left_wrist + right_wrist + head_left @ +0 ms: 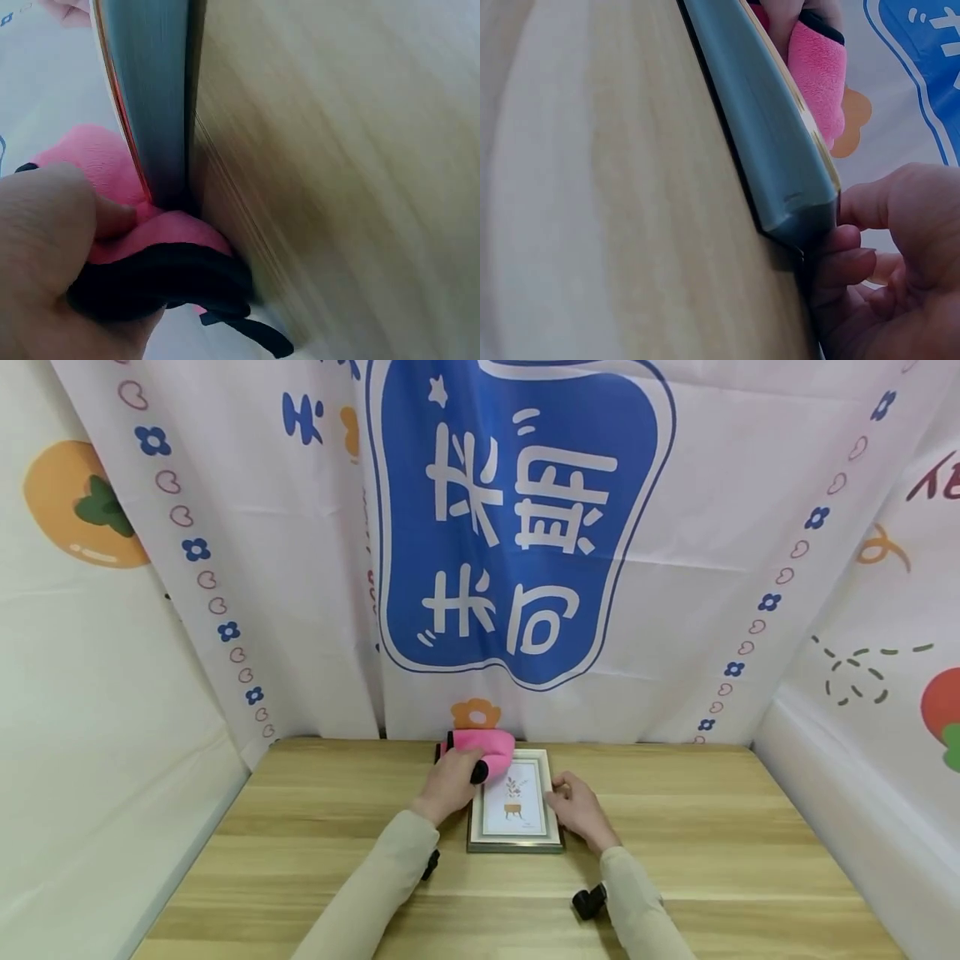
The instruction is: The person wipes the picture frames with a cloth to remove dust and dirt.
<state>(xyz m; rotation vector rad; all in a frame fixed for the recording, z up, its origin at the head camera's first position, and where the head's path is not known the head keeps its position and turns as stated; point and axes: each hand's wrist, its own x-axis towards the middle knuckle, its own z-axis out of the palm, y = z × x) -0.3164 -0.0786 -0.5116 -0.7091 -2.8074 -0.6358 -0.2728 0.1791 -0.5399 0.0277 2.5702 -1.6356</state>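
A picture frame point(515, 842) with a pale border and a plant-on-a-stool print lies face up on the table. My left hand point(452, 781) grips a pink cloth point(487, 743) with black edging, which covers the frame's far left corner. In the left wrist view, the cloth point(176, 232) wraps round the corner beside the frame's blue-grey side point(146, 82). My right hand point(579, 814) holds the frame's right edge. Its thumb lies at the upper edge and its curled fingers sit below, near a corner, in the right wrist view, where the frame's side point(772, 142) also shows.
The wood-grain table point(322, 827) extends to both sides and toward me. Behind its far edge hangs a white curtain point(675, 635) with a large blue printed patch. Printed white sheets point(97, 693) enclose the left and right sides.
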